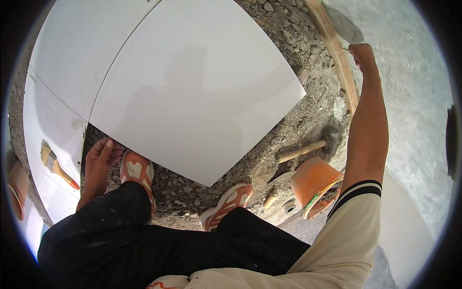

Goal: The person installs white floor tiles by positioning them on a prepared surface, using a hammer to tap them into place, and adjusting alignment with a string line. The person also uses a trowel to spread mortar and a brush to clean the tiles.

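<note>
A large white tile (202, 91) lies over rough gravel, with one corner pointing toward me. My left hand (103, 156) is at its near-left edge, thumb and fingers curled together; whether they grip the edge is not plain. Far out to the right, my right hand (363, 56) is closed beside a wooden board (337, 58). A thin dark bit sticks out from its fingers, too small to name. My shoes stand close to the tile's near edges, on the gravel (180, 192).
More white tiles (55, 108) adjoin on the left, with a paintbrush (58, 166) on one. At right lie a hammer (308, 150), an orange bucket (313, 180) tipped over, a trowel (281, 179) and a tape roll (288, 207). Beyond the board is a grey surface (409, 86).
</note>
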Tool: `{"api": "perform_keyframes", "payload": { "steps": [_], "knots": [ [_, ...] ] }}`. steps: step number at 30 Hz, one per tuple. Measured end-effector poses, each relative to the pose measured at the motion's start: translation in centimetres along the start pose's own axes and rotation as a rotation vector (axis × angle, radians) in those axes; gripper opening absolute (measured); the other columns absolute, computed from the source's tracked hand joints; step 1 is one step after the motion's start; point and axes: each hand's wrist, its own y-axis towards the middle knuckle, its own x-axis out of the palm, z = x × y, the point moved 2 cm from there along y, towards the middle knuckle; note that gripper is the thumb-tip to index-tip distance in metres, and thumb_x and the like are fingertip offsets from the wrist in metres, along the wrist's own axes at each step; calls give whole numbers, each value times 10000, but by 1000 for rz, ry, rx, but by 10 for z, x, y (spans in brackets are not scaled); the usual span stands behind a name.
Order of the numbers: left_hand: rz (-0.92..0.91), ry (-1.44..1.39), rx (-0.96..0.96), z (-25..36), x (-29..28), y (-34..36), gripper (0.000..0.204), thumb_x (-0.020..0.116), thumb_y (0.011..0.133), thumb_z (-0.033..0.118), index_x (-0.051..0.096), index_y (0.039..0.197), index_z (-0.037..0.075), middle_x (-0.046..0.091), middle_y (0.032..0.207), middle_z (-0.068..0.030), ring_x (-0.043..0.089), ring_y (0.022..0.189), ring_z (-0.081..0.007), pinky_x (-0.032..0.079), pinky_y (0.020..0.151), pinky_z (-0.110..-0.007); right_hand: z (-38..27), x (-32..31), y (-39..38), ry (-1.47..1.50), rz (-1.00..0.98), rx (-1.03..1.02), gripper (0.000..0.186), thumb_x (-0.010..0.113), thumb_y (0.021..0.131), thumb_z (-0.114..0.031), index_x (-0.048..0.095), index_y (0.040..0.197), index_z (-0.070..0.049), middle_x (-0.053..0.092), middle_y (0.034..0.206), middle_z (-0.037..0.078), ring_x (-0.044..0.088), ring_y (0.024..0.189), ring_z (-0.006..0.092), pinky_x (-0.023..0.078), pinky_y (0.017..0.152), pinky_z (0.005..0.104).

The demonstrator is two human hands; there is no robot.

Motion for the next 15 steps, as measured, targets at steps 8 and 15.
{"api": "perform_keyframes", "payload": {
  "steps": [8,15],
  "knots": [
    [-13,12,6,-1,0,3,272,620,1059,298,666,1194,66,717,1056,-38,660,960,-134,523,898,-317,1,2,-2,74,15,42,254,737,741,-164,574,710,29,497,625,72,463,523,189,395,496,404],
    [-25,-17,20,-1,0,4,283,640,1050,299,674,1175,48,717,1043,-45,665,967,-139,530,909,-317,5,7,1,124,34,23,266,741,780,-185,546,680,-35,431,591,33,403,488,172,327,461,394]
  ]
}}
